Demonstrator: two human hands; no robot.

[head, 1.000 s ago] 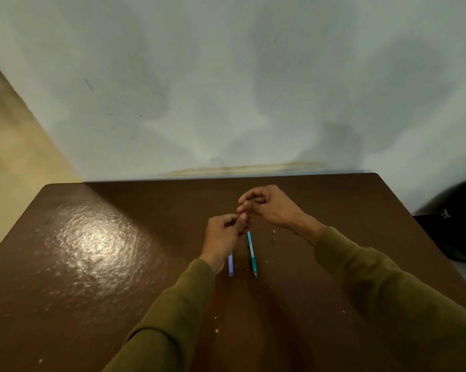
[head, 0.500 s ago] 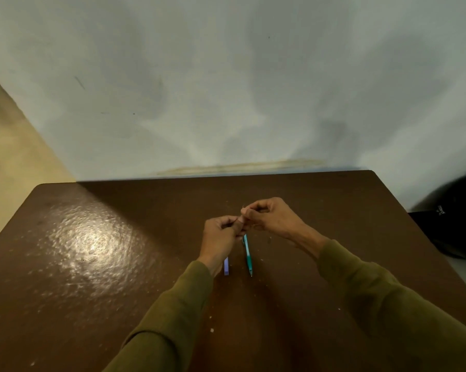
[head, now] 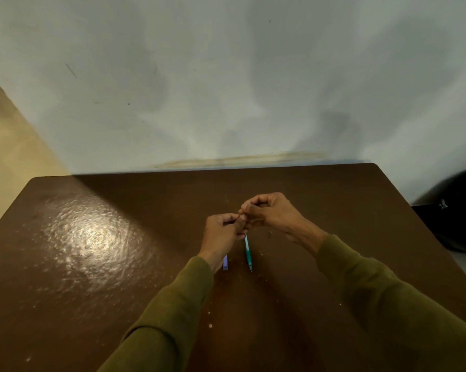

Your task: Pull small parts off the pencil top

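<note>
Hands pinch something tiny over the worktop

Fingers of the left hand (head: pixel 222 232) and the right hand (head: pixel 270 210) curl and meet, pinching something thin, too small to name. Just under them on the brown worktop (head: pixel 92 264) lie a green pen (head: pixel 248 253) and a small purple piece (head: pixel 225 263), side by side. Green sleeves (head: pixel 387 299) cover both arms.

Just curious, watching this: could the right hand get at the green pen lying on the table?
Probably yes. The green pen lies in the open on the table, just below the right hand, with nothing covering it. But that hand's fingertips seem pinched together with the left hand, so it looks busy.
</note>
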